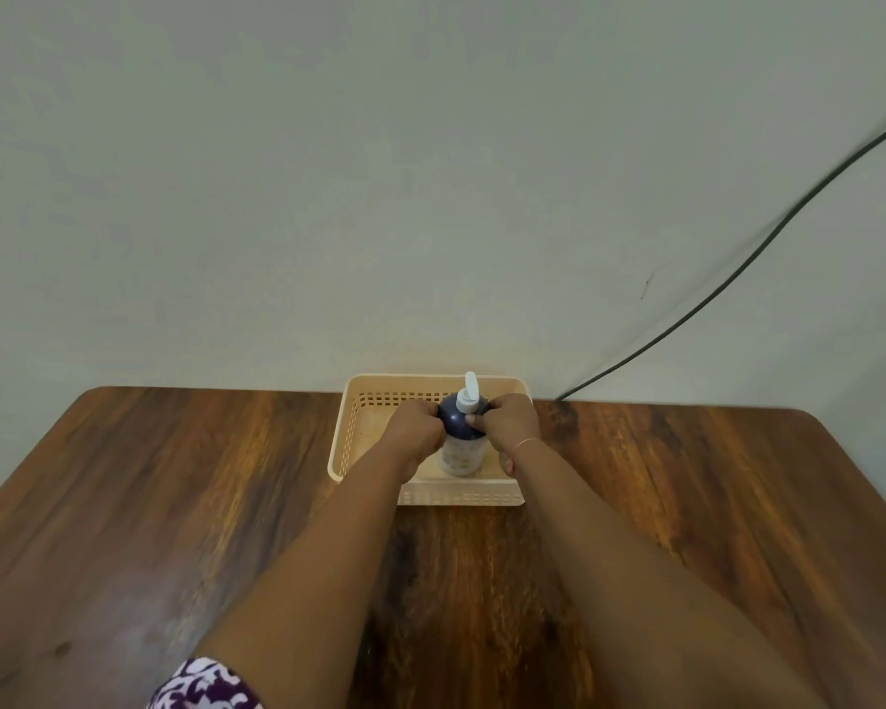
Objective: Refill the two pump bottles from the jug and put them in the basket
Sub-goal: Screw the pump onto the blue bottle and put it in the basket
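Standing upright — blue-and-white pump bottle [462, 437]

Broad stretches of the wooden surface [175, 504] are lying open left and right of the basket [346, 437]. Inside it, the pump bottle [461, 442] and both forearms are crowding the right half, leaving the left half free. The wall [379, 197] is closing off the far side, and a black cable [737, 271] is slanting down it at right.

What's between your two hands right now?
In the head view, the pump bottle stands in the basket, between the left hand and right hand.
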